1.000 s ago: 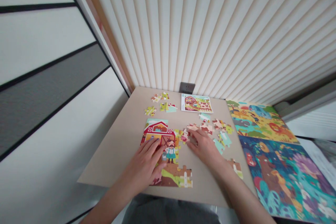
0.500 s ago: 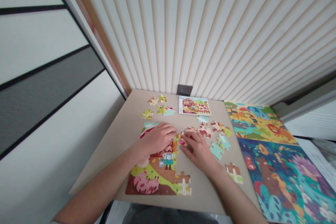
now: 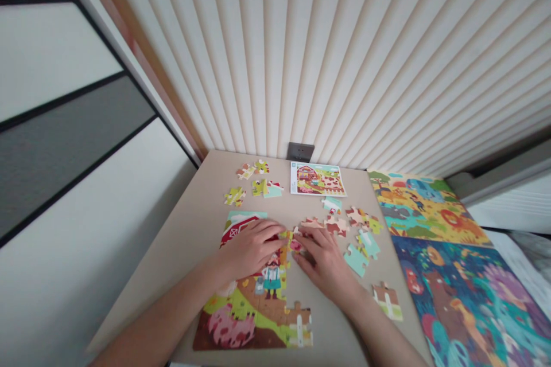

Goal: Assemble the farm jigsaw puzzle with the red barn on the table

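Observation:
My left hand (image 3: 257,245) lies over the partly assembled farm puzzle (image 3: 258,301), fingers stretched out across its barn area, fingertips close to the right edge. My right hand (image 3: 321,252) grips a small puzzle piece (image 3: 295,244) with a pink patch, beside that edge and near the left fingertips. Whether this piece is locked into its neighbour cannot be made out. A farmer in a teal apron and a pink pig show on the joined part. Just beyond my right hand lie brown-and-white cow pieces (image 3: 336,225).
A reference picture card (image 3: 317,179) lies at the back of the table. Loose pieces lie at the back left (image 3: 235,196) and on the right (image 3: 356,260), with a fence piece (image 3: 387,300) nearer me. Two finished puzzles, yellow (image 3: 426,203) and dark blue (image 3: 467,298), lie far right.
The view has shifted slightly, so the table things sit a little lower. Both hands stay at the puzzle's right edge, with the piece still in my right fingers.

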The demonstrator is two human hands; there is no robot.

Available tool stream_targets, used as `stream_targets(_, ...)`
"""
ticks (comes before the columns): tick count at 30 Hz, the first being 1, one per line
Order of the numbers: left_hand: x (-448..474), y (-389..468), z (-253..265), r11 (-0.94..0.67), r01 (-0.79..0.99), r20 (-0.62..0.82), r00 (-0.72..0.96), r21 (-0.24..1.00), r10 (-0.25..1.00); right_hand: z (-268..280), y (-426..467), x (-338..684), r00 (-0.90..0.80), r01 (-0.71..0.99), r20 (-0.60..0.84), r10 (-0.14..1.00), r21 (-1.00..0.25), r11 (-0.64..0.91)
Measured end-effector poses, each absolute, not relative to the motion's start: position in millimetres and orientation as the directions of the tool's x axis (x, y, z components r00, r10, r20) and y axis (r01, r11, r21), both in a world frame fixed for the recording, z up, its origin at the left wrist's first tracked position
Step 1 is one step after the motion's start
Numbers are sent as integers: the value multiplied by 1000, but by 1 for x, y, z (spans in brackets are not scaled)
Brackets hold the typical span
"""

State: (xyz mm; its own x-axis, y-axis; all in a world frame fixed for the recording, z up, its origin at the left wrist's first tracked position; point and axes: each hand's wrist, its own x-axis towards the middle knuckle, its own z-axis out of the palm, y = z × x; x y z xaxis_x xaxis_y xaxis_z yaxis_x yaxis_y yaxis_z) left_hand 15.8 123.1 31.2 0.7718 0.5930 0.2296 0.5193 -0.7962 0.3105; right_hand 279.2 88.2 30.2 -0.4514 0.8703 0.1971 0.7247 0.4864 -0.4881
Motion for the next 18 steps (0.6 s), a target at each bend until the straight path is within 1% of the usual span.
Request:
stream_targets(5,15,124,28,-807,514,217,786,290,579,33,86,278,-441,724,195,876,-500,475)
stream_targets(11,15,124,29,-805,514,214,786,296,581,34,85,278,-440,718,182,879,-517,467)
stream_targets(18,14,124,29,-808,511,224,785,294,577,31,85,279,-418,709,215,882,-530,465)
